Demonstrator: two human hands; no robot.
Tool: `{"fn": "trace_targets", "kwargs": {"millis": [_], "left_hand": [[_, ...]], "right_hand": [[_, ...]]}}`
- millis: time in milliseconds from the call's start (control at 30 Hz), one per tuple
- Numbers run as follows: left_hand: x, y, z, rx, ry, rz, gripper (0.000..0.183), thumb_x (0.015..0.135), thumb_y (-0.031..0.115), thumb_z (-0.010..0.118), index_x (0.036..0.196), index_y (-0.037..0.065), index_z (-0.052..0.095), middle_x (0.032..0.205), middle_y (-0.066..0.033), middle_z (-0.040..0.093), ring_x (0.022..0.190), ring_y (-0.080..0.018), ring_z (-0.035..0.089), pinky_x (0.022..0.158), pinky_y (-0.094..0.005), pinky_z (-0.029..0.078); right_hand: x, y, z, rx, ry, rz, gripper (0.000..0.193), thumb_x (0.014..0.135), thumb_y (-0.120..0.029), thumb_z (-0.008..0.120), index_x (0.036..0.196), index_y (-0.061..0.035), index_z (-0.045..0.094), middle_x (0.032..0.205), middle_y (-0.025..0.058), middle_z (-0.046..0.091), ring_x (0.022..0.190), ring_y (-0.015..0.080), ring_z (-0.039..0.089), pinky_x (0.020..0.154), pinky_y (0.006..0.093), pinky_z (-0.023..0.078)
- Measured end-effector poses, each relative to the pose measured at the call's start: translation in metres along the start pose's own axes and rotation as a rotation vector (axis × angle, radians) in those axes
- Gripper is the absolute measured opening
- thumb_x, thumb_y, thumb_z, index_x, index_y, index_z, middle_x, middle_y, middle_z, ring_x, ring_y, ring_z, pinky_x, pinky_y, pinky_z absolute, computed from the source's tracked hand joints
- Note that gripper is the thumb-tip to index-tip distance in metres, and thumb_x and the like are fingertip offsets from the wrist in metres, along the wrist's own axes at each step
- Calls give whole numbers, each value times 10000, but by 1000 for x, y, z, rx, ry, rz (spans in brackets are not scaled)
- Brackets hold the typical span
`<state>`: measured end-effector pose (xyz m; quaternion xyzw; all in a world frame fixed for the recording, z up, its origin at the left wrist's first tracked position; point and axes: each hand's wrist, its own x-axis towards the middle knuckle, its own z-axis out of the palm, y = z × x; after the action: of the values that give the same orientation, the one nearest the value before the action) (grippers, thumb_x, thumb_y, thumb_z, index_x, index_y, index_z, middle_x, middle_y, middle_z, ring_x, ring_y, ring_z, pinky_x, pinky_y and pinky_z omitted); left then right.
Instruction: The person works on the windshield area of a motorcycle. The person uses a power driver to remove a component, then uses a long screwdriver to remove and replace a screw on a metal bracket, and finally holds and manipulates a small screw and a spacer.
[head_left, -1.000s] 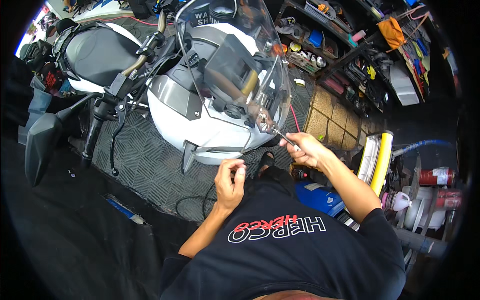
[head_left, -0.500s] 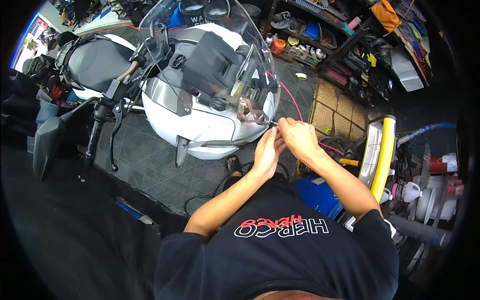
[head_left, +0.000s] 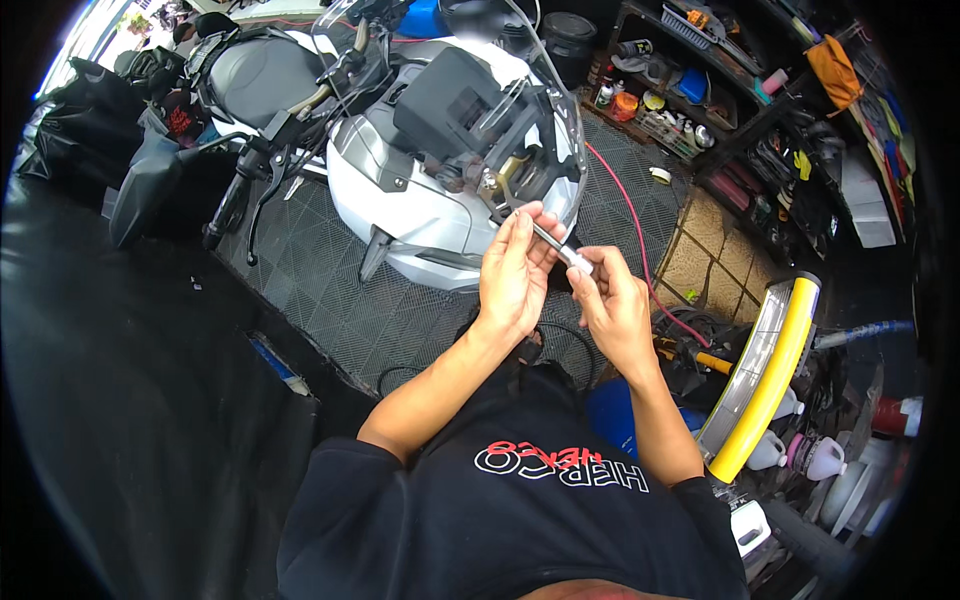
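Screwdriver (head_left: 562,250) gripped in right hand (head_left: 615,310), shaft pinched by left hand (head_left: 512,272) fingertips.

A silver-and-black screwdriver (head_left: 560,250) sits at centre frame. Above it, the motorcycle's fairing (head_left: 420,205) is white with grey panels, its seat (head_left: 260,70) grey at upper left. The floor mat (head_left: 330,300) is dark grey with a grid pattern. A yellow wheel rim (head_left: 765,385) curves at right; a red hose (head_left: 625,215) crosses the mat.

Daylight from top left; right side dim; sharp centre; heavy fisheye bending, black vignette at rim.
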<state>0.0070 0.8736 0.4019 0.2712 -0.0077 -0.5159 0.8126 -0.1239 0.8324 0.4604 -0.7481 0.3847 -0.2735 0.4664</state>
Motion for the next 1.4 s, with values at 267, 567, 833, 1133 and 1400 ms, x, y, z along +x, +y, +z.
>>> {"fn": "trace_targets", "kwargs": {"millis": [267,567,833,1133,1400], "left_hand": [[18,30,2,-144,-130,-61,370,1064,177,390,1379,-11,435,1315,-162,575,1205,-249,584,1018,-383,497],[29,52,-13,-267,-212,-313,350,1061,161,387,1369,4,444,1326,-174,566,1210,-255,582,1028,-383,488],[30,57,-10,-276,-282,-447,301,1051,162,433,1322,46,493,1284,-129,602,1192,-221,584,1048,-368,448],[33,55,-16,-278,-231,-536,183,1026,203,514,1158,93,578,1145,-68,668,1027,-174,658,878,-297,508],[36,56,-10,-163,-208,-524,149,1014,196,546,1129,114,593,1131,-54,674,940,-122,645,766,-249,469]], "right_hand": [[21,-14,28,-377,186,-461,313,826,26,693,1129,33,618,920,162,630,727,286,658,614,355,541],[28,-45,39,-600,133,-369,323,795,43,713,1111,23,649,941,168,648,835,295,667,714,361,550],[38,-67,35,-482,5,367,204,907,-104,669,1063,20,628,790,138,649,651,202,652,581,321,508],[32,-64,44,-641,83,-173,401,797,44,722,1164,14,563,953,181,644,727,249,658,609,325,514],[40,-61,48,-513,207,235,165,973,-145,593,979,20,589,594,104,587,479,230,583,492,311,459]]}}
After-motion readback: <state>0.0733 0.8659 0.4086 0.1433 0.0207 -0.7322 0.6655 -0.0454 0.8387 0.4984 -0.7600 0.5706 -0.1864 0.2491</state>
